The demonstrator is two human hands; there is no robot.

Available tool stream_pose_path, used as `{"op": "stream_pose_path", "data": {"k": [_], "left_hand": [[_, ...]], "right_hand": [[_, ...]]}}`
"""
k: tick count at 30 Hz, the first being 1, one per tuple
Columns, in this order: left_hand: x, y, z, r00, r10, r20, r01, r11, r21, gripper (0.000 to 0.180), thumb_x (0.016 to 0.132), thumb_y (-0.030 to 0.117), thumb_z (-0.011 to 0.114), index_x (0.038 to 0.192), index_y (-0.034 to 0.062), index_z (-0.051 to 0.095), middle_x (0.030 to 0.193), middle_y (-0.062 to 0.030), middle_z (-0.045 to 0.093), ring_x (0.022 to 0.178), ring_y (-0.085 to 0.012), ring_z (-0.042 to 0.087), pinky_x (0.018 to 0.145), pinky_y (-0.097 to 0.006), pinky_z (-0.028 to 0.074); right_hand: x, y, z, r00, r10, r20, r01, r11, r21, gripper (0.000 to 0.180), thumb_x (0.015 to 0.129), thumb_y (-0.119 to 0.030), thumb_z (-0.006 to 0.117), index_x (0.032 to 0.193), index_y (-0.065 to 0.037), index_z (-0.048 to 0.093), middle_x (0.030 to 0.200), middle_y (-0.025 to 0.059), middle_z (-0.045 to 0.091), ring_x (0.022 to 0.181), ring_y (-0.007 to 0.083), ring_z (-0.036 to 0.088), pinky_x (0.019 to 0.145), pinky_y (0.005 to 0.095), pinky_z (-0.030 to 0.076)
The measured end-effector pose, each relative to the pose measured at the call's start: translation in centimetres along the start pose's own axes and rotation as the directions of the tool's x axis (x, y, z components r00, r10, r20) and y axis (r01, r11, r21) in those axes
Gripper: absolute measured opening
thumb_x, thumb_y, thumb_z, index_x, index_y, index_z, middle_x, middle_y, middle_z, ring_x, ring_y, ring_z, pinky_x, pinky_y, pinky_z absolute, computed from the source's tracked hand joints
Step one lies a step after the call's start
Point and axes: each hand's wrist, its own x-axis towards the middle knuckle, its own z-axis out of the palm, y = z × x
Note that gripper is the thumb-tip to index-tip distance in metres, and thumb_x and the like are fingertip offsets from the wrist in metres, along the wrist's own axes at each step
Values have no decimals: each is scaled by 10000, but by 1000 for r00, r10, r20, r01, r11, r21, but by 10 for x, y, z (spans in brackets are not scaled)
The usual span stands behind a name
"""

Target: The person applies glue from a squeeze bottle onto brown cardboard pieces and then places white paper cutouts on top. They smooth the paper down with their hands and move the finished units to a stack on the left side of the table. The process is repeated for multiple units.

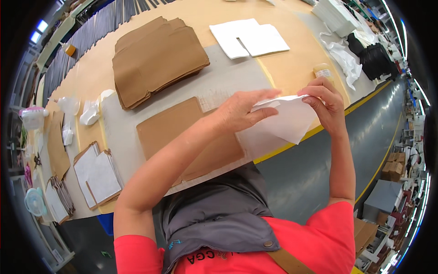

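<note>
A thin white sheet (294, 121) is held up over the table's front right edge, its lower corner hanging free. My right hand (326, 102) pinches its top right edge between thumb and fingers. My left hand (246, 108) is at the sheet's left end, fingers stretched out and thumb apart, with the sheet's edge between them; a firm grip does not show. Below my left forearm lies a flat brown cut-out panel (169, 128), partly hidden by that arm. Behind it rises a stack of notched brown panels (159, 59).
White notched panels (269, 39) lie at the far side. A yellowish bottle (323, 72) stands behind my right hand. White-faced brown pieces (98, 176) are at the left front. Black material (376, 61) and white scraps (344, 64) sit far right, and dark strips (73, 64) far left.
</note>
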Motion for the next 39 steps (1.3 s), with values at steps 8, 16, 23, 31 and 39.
{"op": "stream_pose_path", "data": {"k": [8,16,23,31,39], "left_hand": [[-36,59,-11,1000,-9,14,11,989,-150,374,1071,209,530,1419,83,580,1150,-102,739,1033,-184,661,959,-308,493],[-101,113,-64,971,-223,-85,138,814,-564,357,1081,259,548,1362,49,615,1136,5,690,1014,-48,574,876,-239,487],[-174,86,-73,794,-546,-268,84,535,-841,396,1024,353,643,1279,50,630,1173,-50,697,1036,-123,673,874,-309,553],[-250,25,-16,542,-765,-348,68,453,-889,381,1063,212,563,1402,44,511,1237,-99,663,1125,-209,669,933,-391,593],[-247,5,-17,515,-805,-295,18,354,-935,369,1077,267,527,1377,54,506,1180,-120,686,1031,-210,707,883,-392,616]], "right_hand": [[-13,-21,-5,934,-10,-358,15,1000,12,339,1067,-277,520,1187,-7,686,1164,98,663,1050,181,606,930,319,477],[-66,-16,83,877,469,-105,-80,357,931,1138,803,-864,488,1562,-49,254,1575,45,380,1375,170,421,1137,368,368],[-73,-78,146,727,596,341,-505,127,854,403,950,-220,736,1244,37,634,1149,92,706,1011,136,658,887,313,528],[-67,-94,146,642,613,461,-732,310,607,341,1008,-196,664,1252,39,625,1019,46,705,776,69,642,623,239,535],[-48,-100,155,601,667,440,-760,306,574,445,1020,-171,611,1402,16,483,1029,44,676,681,39,616,442,208,468]]}}
